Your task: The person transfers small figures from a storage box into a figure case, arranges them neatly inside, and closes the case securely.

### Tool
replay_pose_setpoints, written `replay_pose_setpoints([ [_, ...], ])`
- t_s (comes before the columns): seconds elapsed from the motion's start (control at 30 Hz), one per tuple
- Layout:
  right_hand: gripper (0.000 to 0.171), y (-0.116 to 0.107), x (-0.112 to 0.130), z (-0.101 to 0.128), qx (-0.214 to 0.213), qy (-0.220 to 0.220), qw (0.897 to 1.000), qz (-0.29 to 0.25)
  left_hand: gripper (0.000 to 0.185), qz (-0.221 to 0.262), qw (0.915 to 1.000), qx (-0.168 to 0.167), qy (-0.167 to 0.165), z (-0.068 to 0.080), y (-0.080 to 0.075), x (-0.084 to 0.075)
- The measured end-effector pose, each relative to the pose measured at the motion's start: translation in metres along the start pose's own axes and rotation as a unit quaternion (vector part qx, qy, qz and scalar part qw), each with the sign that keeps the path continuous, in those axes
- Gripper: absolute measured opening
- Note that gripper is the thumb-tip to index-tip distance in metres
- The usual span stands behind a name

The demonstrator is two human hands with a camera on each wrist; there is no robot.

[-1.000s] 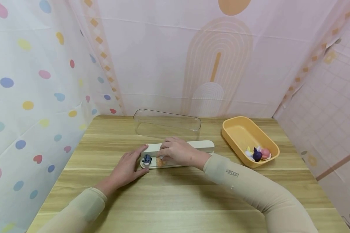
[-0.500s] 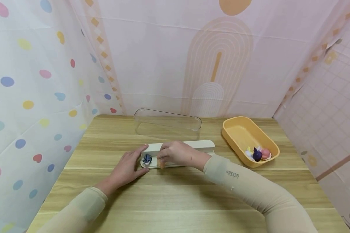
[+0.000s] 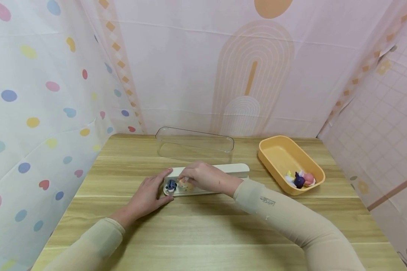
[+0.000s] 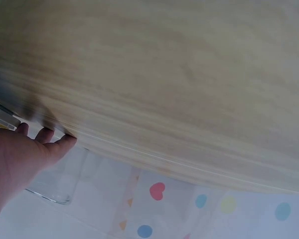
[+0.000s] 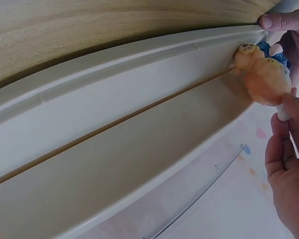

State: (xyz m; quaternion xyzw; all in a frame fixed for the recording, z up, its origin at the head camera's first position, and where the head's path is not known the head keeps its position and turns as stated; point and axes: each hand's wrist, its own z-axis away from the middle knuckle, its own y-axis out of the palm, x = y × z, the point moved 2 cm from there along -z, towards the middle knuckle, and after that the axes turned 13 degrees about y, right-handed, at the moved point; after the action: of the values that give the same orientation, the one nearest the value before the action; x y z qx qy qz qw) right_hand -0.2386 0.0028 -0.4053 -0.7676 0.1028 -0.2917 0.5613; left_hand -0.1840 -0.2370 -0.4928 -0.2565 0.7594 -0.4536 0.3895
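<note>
A long white tray (image 3: 224,168) lies across the middle of the wooden table (image 3: 203,229). At its left end stands a small blue figurine (image 3: 171,185). Right beside it is an orange figurine (image 3: 184,184), which my right hand (image 3: 198,176) pinches at the base. In the right wrist view the orange figurine (image 5: 261,74) sits against the tray's step (image 5: 139,129), the blue figurine (image 5: 275,52) behind it, my fingertips (image 5: 288,113) at its white stem. My left hand (image 3: 151,192) rests with straight fingers against the tray's left end; the left wrist view shows that hand (image 4: 20,154) blurred.
A clear plastic lid (image 3: 195,145) lies behind the tray. At the right stands a yellow bin (image 3: 278,154) with a few small figurines (image 3: 300,179) in its near corner. Patterned curtains close in the table on three sides.
My right hand has shifted slightly left and back, bringing the orange figurine from the tray's front edge onto the tray next to the blue one. The left hand has stayed put.
</note>
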Motion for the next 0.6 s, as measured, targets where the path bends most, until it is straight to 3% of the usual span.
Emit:
replay_pose_setpoints([
  [0.33,0.027,0.0036,0.0001,-0.0063,0.028,0.021,0.999,0.009,0.096,0.006,1.0,-0.007,0.005,-0.0002,-0.0009,-0.0003],
  [0.6,0.026,0.0055,-0.0014,-0.0063,0.022,0.025,0.999,0.017,0.098,0.004,1.0,0.004,-0.001,0.0001,0.0002,0.0013],
])
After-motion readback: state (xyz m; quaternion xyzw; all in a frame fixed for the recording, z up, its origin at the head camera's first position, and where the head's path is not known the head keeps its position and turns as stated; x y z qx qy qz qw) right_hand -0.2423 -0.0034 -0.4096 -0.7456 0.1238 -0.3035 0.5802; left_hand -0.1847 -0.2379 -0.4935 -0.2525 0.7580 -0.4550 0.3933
